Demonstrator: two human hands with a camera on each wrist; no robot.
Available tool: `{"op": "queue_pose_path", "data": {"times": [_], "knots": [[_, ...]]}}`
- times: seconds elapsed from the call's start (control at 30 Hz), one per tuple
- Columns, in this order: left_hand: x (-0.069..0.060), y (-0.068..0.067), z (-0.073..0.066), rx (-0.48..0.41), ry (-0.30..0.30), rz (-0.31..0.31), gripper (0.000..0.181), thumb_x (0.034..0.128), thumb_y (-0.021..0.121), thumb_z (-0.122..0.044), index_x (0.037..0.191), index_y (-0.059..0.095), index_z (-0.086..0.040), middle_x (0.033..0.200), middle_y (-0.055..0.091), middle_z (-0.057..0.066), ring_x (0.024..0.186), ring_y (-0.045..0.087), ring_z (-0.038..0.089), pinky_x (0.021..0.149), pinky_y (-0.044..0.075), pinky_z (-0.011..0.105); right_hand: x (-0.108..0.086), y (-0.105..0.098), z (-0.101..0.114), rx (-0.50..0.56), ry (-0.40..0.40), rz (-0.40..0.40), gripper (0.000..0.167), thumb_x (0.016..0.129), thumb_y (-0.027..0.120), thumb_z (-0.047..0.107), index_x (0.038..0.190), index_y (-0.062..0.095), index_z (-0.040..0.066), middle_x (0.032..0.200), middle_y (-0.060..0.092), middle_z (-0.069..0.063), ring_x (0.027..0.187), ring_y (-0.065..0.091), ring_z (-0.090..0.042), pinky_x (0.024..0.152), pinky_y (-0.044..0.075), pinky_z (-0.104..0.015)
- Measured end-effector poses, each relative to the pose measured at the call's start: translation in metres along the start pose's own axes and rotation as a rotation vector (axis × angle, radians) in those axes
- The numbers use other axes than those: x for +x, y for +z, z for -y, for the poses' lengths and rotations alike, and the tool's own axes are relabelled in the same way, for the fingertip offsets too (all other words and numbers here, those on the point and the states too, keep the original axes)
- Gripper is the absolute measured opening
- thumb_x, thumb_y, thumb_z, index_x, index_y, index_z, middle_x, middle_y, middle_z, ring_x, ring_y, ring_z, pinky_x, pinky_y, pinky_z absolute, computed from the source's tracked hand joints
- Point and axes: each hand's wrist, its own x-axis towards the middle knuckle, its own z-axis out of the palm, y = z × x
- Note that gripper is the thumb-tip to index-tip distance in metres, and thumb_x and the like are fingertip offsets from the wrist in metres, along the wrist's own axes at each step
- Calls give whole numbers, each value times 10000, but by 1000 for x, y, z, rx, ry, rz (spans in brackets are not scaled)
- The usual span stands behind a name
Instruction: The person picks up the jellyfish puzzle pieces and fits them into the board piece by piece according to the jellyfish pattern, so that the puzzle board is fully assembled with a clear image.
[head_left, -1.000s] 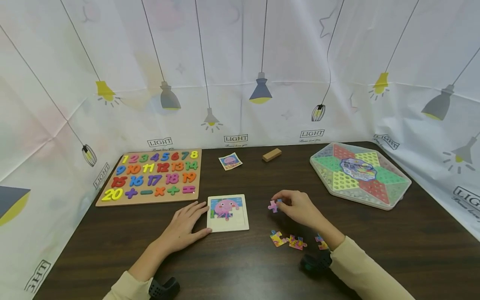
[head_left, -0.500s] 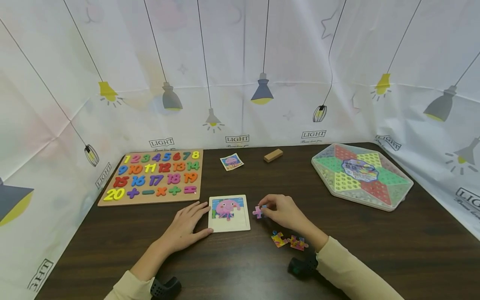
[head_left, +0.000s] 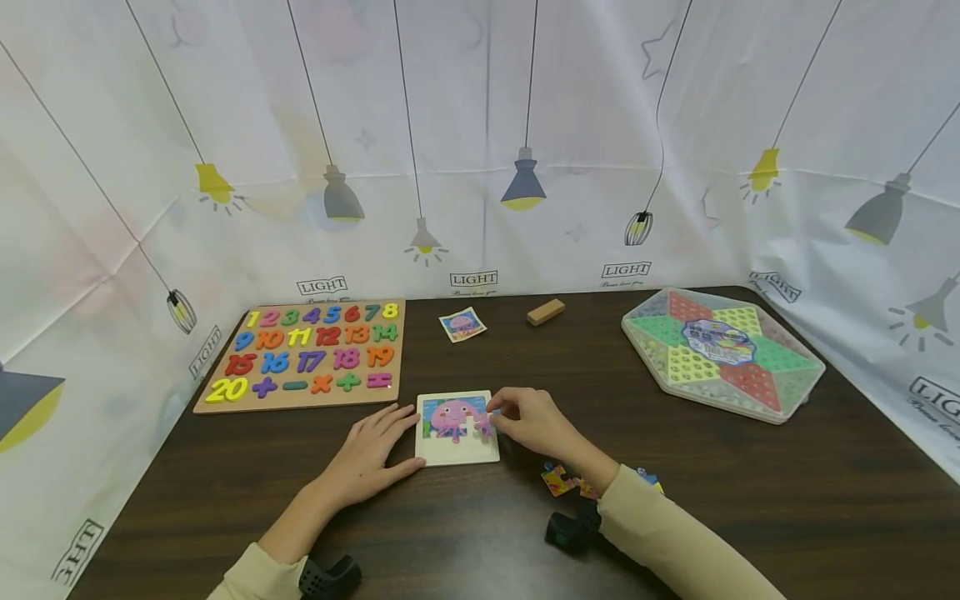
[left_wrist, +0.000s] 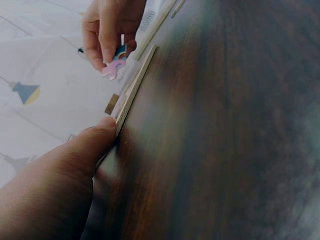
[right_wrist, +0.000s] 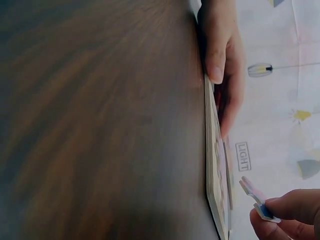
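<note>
A small square wooden jigsaw board (head_left: 459, 455) lies on the dark table, its upper part filled with a pink octopus picture and its lower part bare. My left hand (head_left: 367, 458) rests on the table with spread fingers, thumb and fingertips touching the board's left edge. Between thumb and fingers, my right hand (head_left: 534, 421) pinches a pink and blue puzzle piece (head_left: 483, 424) over the board's right side. Both wrist views show this piece (left_wrist: 115, 68) held above the board. Loose yellow and pink puzzle pieces (head_left: 556, 481) lie near the right forearm, partly hidden by it.
A number board (head_left: 300, 392) with coloured digits stands left. A small octopus picture card (head_left: 462, 324) and a wooden block (head_left: 545, 312) lie at the back. A hexagonal game box (head_left: 723, 350) sits at right. Another blue and yellow piece (head_left: 649, 478) shows beyond the right sleeve.
My right hand has carried the pinched puzzle piece leftward from the table to the board's right side. The left hand has stayed at the board's left edge.
</note>
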Motion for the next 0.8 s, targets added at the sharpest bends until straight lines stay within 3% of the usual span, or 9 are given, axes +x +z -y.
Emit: {"op": "queue_pose_path", "data": {"times": [0.4, 0.8], "knots": [[0, 0, 0, 5, -2, 3, 705, 855, 461, -615, 1397, 404, -167, 1446, 340, 53, 1335, 251, 285, 1002, 222, 551, 14, 13, 7, 24, 85, 7, 74, 854, 644, 138, 910, 669, 97, 637, 508, 43, 513, 407, -91, 471, 344, -230], [0, -1, 0, 6, -1, 4, 698, 857, 479, -597, 1397, 404, -162, 1445, 341, 54, 1334, 254, 291, 1001, 226, 548, 18, 21, 2, -3, 95, 5, 74, 857, 642, 147, 900, 682, 103, 625, 511, 56, 470, 395, -90, 453, 328, -230]]}}
